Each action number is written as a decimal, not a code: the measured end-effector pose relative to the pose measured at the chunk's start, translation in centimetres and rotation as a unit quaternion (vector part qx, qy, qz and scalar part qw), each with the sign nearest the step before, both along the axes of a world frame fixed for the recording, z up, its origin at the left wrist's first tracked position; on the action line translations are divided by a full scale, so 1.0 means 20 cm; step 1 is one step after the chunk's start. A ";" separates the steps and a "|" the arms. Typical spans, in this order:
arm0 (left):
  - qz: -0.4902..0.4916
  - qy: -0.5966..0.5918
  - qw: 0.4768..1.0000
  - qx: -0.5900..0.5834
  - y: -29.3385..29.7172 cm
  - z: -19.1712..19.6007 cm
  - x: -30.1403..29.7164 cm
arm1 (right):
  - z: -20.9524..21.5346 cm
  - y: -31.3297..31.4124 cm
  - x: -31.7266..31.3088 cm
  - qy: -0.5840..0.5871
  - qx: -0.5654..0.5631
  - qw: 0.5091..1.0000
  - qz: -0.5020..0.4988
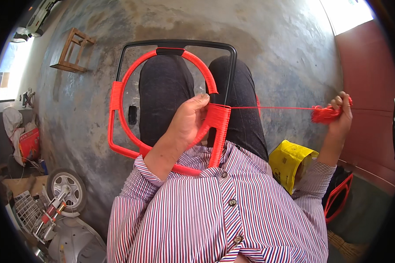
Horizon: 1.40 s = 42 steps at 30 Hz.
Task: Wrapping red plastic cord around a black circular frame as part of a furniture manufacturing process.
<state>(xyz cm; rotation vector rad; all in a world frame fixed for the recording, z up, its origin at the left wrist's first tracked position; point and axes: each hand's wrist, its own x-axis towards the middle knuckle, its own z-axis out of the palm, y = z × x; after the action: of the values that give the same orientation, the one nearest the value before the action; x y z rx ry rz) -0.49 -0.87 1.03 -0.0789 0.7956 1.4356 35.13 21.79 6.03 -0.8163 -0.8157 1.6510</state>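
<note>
While a person sits with knees forward in dark trousers [166, 94] and a striped shirt [188, 215], a rounded rectangular frame of black tube, largely wrapped in red cord and enclosing a ring [218, 119], lies over the lap. The left hand [186, 118] grasps the right side of this frame, where the ring and outer tube meet: the thumb presses on top and the fingers curl underneath. Just right of and below that thumb is a broad band of close red winding; just above it, a short stretch of the ring is bare black. From the band's upper edge, a taut strand of red cord [272, 107] runs right to the right hand [344, 114], held well apart from the frame and clenched around a loose red cord bundle [321, 115]. A yellow plastic bag [287, 164] sits near the right forearm; a wooden stool [70, 52] is on the grey floor [272, 44], far left.
</note>
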 end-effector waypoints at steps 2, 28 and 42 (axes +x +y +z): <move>-0.018 -0.004 1.000 0.016 0.01 -0.03 0.00 | -0.06 0.16 0.34 0.143 0.017 0.988 0.051; -0.033 0.039 0.999 -0.014 0.01 -0.07 0.01 | -0.22 -0.53 -0.93 -0.375 0.236 0.808 0.389; 0.137 0.687 0.696 0.161 -0.04 -0.02 0.09 | -0.11 -0.63 -1.14 -0.435 0.584 0.647 0.226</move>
<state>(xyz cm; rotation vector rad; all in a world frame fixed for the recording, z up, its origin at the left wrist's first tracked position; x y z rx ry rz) 1.33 -1.68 0.72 1.3686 1.7438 1.7809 12.39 9.25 3.83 -0.3658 -2.5611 0.6015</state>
